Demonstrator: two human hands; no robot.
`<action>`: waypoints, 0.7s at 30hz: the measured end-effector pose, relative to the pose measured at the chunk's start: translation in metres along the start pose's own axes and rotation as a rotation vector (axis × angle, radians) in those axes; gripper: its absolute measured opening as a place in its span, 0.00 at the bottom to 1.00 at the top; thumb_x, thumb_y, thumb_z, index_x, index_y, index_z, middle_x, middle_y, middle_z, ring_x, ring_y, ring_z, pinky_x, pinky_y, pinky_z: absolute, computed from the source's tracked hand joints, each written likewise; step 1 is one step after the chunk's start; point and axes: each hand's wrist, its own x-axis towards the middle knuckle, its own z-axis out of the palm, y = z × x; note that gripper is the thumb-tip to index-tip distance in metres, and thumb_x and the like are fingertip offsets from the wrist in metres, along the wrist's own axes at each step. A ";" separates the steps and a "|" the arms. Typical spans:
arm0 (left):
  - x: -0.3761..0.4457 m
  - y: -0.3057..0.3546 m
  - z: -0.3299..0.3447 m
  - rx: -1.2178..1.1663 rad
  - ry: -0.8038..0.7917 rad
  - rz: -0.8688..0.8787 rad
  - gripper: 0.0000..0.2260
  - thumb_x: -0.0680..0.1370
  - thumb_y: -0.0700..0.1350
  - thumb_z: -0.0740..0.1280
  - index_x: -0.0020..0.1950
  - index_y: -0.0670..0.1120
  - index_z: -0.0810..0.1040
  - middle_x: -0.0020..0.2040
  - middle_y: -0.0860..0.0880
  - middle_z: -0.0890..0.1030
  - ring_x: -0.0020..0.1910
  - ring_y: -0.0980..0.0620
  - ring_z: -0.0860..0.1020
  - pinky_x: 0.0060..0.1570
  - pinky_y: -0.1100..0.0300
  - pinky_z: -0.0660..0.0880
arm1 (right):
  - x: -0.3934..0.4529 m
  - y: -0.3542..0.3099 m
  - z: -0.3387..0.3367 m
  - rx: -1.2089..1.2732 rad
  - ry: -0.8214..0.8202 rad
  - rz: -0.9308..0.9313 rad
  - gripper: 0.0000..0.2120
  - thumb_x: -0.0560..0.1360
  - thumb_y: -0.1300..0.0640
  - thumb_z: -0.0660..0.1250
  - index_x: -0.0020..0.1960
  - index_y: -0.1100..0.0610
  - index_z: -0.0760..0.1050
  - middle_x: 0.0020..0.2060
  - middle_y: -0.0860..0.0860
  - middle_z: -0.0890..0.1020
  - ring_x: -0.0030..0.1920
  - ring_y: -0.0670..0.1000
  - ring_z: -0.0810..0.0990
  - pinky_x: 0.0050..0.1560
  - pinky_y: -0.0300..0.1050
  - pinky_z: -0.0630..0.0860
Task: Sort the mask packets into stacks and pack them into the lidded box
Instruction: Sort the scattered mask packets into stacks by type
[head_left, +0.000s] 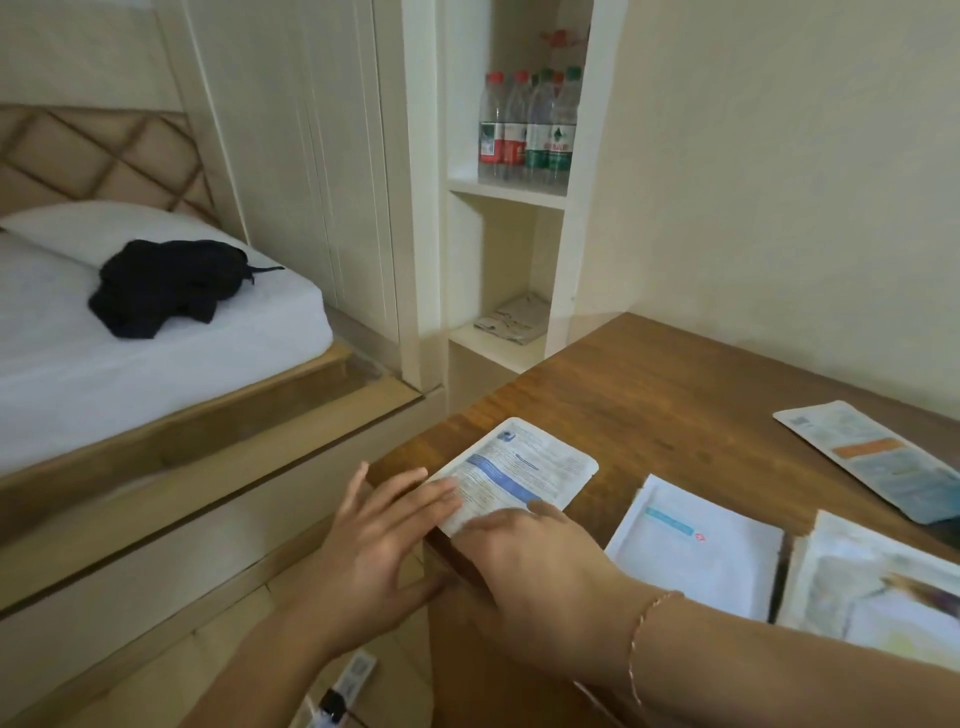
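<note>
right hand (524, 551): we lay flat fingers on the blue-banded white mask packet (519, 467).
left hand (374, 540): straight fingers touch its 9 o'clock edge.
packet: brown wooden table's (649, 384) corner, 6 o'clock.

Three packet stacks (696, 545) lie in a row along the counter (675, 395) near edge, one packet (878, 457) behind them, bed (130, 374) left.

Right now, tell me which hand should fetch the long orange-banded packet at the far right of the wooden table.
Right hand, probably. It lies on the blue-banded packet at the wooden table's near corner, on the side of the long orange-banded packet. The left hand is at the table's left edge, farther off.
</note>
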 end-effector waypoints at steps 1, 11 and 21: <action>0.001 0.001 0.002 0.002 0.037 0.001 0.28 0.73 0.61 0.66 0.71 0.56 0.70 0.71 0.59 0.73 0.71 0.55 0.68 0.72 0.42 0.54 | 0.003 0.001 0.001 -0.005 0.022 0.033 0.22 0.79 0.47 0.61 0.70 0.54 0.66 0.69 0.52 0.71 0.70 0.55 0.67 0.72 0.58 0.62; -0.012 0.016 0.008 -0.256 0.395 -0.022 0.12 0.81 0.56 0.62 0.55 0.51 0.80 0.55 0.57 0.82 0.55 0.54 0.78 0.52 0.50 0.75 | -0.004 -0.006 0.018 -0.339 0.118 -0.057 0.12 0.63 0.53 0.78 0.44 0.56 0.82 0.31 0.53 0.81 0.28 0.54 0.79 0.20 0.43 0.68; 0.052 0.050 -0.042 -1.062 0.159 -0.608 0.26 0.66 0.60 0.77 0.60 0.52 0.78 0.54 0.54 0.85 0.54 0.53 0.83 0.48 0.61 0.80 | 0.013 0.048 -0.117 0.302 0.515 0.160 0.16 0.80 0.57 0.58 0.34 0.54 0.71 0.31 0.52 0.76 0.32 0.53 0.73 0.30 0.41 0.69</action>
